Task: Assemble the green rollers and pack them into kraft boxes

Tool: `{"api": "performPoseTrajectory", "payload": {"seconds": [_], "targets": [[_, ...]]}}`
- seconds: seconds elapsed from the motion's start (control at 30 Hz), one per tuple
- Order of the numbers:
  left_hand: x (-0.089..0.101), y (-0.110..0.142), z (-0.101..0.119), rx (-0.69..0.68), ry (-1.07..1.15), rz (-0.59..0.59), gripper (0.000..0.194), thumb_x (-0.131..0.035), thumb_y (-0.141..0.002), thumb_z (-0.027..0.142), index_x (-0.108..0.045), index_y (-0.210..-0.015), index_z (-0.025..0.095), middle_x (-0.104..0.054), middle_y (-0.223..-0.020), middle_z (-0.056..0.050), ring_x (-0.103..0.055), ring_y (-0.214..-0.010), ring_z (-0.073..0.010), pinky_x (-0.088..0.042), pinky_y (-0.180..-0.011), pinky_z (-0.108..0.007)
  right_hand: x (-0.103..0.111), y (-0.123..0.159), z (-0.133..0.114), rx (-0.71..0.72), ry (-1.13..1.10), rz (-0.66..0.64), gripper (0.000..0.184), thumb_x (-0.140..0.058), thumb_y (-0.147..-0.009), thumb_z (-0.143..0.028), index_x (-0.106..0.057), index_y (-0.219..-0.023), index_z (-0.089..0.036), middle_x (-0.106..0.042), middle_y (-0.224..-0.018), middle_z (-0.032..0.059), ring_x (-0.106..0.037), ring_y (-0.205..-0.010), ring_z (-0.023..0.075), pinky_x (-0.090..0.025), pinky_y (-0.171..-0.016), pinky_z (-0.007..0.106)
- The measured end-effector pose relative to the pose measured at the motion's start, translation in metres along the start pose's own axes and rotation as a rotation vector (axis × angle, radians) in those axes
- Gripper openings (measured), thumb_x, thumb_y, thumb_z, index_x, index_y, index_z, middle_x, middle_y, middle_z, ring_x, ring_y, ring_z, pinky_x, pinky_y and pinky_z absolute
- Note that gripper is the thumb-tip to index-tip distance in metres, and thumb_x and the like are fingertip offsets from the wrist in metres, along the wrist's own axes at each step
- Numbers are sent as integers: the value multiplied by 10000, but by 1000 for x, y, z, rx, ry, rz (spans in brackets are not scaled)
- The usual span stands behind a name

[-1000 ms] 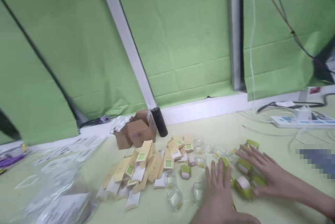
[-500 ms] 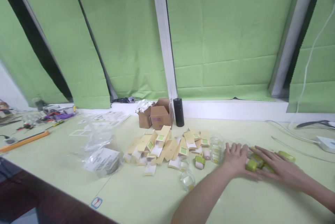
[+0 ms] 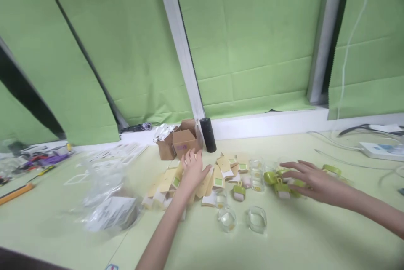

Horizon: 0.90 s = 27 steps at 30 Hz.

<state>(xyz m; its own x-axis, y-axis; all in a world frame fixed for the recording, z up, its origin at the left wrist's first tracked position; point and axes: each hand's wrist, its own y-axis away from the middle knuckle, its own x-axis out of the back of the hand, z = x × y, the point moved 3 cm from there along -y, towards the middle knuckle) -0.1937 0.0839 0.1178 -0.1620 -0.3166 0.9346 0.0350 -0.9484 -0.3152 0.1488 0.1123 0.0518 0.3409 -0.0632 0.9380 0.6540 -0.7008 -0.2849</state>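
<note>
My left hand (image 3: 193, 172) is spread over the pile of small cream folded cards (image 3: 164, 181), some with green square labels; whether it touches them I cannot tell. My right hand (image 3: 311, 180), fingers stretched out, hovers over or rests on a cluster of small green-and-white cases with loops (image 3: 282, 188), partly hiding them. Another green-and-white case (image 3: 239, 193) lies between the hands, beside a row of clear plastic cups (image 3: 257, 175). Nearer to me stand two clear containers, one on the left (image 3: 227, 218) and one on the right (image 3: 257, 220).
Behind the cards stand an open brown cardboard box (image 3: 184, 141) and a black cylinder (image 3: 208, 135). Clear plastic bags (image 3: 109, 211) lie on the left, with an orange-handled tool (image 3: 15, 194) beyond. A white device (image 3: 380, 151) and cables are at the right.
My left hand has left the green cases and moved left over the cards. The right hand has lifted a little, uncovering cases. A clear container now shows beside the other; the view has shifted.
</note>
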Motion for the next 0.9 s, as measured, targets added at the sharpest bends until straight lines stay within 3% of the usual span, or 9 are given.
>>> {"api": "performPoseTrajectory", "payload": {"seconds": [0.1, 0.23, 0.33, 0.4, 0.5, 0.6, 0.7, 0.8, 0.9], "targets": [[-8, 17, 20, -78, 31, -54, 479, -517, -811, 338, -445, -1256, 174, -379, -1392, -152, -279, -1316, -329, -176, -1058, -536, -17, -38, -42, 97, -25, -62, 313, -517, -825, -258, -610, -1122, -223, -596, -1223, 133, -509, -1167, 324, -286, -995, 606], [-22, 44, 54, -249, 105, -163, 496, -548, -789, 326, -458, -1274, 269, -349, -1440, -98, -281, -1319, -319, -230, -1041, -542, -56, -93, -77, 91, -12, -83, 378, -667, -671, -203, -619, -1037, -116, -654, -1090, 173, -558, -1077, 330, -278, -1021, 550], [-27, 57, 61, -309, 128, -75, 464, -509, -817, 328, -461, -1279, 327, -361, -1433, -71, -293, -1313, -318, -259, -1023, -544, -70, -117, -80, 69, -40, -75, 396, -690, -595, -94, -619, -984, -91, -697, -959, 150, -614, -964, 306, -324, -1002, 506], [-29, 62, 61, -313, 137, 25, 441, -495, -827, 346, -476, -1268, 338, -369, -1423, -66, -305, -1301, -322, -276, -1013, -533, -65, -117, -76, 45, -83, -32, 349, -687, -625, -99, -614, -966, -106, -704, -921, 116, -624, -940, 268, -354, -994, 445], [-33, 65, 62, -307, 173, 112, 431, -468, -844, 372, -474, -1273, 332, -370, -1420, -67, -331, -1280, -322, -302, -994, -517, -35, -92, -59, -39, -167, 82, 313, -615, -788, -233, -549, -1084, -154, -670, -1036, 74, -619, -949, 192, -449, -896, 313], [-39, 62, 68, -297, 237, 108, 421, -456, -849, 370, -476, -1266, 321, -389, -1405, -76, -352, -1264, -321, -310, -987, -521, 9, -43, -26, -185, -217, 204, 308, -338, -958, -297, -417, -1247, -227, -583, -1212, 53, -622, -927, 134, -507, -733, 238], [-45, 54, 81, -283, 346, 53, 394, -460, -846, 370, -498, -1233, 309, -406, -1388, -77, -331, -1278, -316, -285, -1009, -531, 44, 18, 19, -374, -180, 255, 430, -111, -973, -240, -504, -1146, -214, -642, -1041, 60, -648, -775, 142, -504, -604, 247], [-54, 50, 106, -278, 514, -111, 356, -475, -837, 377, -525, -1183, 311, -463, -1321, -68, -352, -1260, -296, -275, -1025, -512, 54, 75, 60, -553, -56, 242, 296, -395, -892, -365, -624, -835, -186, -654, -801, 64, -633, -655, 201, -464, -559, 292], [-72, 62, 143, -266, 769, -399, 332, -473, -842, 403, -539, -1147, 289, -558, -1155, -68, -505, -1053, -247, -373, -940, -430, 39, 111, 78, -650, 57, 185, 185, -644, -709, -372, -645, -751, -192, -648, -715, 57, -615, -560, 215, -417, -523, 298]]}}
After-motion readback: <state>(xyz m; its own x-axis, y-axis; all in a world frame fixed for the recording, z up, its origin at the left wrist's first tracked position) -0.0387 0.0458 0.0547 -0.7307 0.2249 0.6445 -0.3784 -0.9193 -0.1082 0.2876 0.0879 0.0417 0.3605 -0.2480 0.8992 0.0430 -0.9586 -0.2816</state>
